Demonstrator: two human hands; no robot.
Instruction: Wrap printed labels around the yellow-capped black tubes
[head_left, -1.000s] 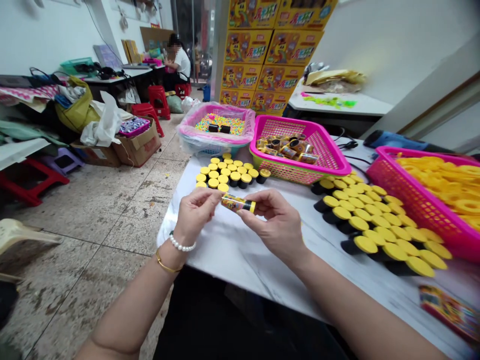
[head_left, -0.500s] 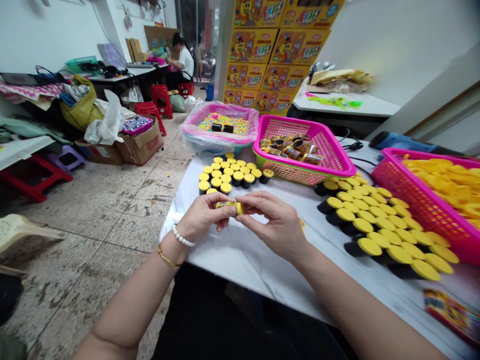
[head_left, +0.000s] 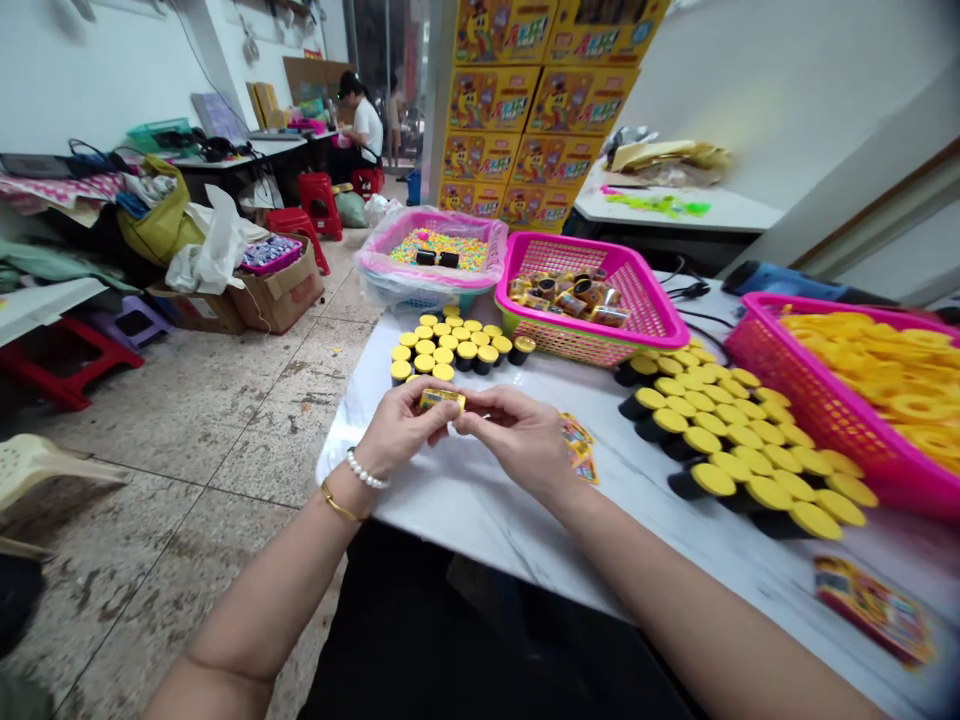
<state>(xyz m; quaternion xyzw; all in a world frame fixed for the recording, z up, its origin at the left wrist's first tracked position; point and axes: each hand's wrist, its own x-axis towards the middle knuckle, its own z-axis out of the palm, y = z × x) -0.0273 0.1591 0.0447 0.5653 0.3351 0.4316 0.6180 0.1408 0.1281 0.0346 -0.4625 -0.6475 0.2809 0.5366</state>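
Fingers [head_left: 437,413] of the left hand [head_left: 396,432] partly cover a tube [head_left: 442,398].

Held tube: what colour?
Held tube: mostly yellow where it shows, with markings too small to read. Best seen in the head view.

the left grip [head_left: 397,430] partly hides the small tube [head_left: 442,398], and the view crops the rightmost basket [head_left: 814,405].

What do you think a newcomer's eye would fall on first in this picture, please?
Probably the crowd of yellow-topped black pieces on the right of the white table, beside a pink basket of yellow parts. Next might come the yellow cartons stacked behind the table. In the middle, the hands are close together, the left holding a small tube.
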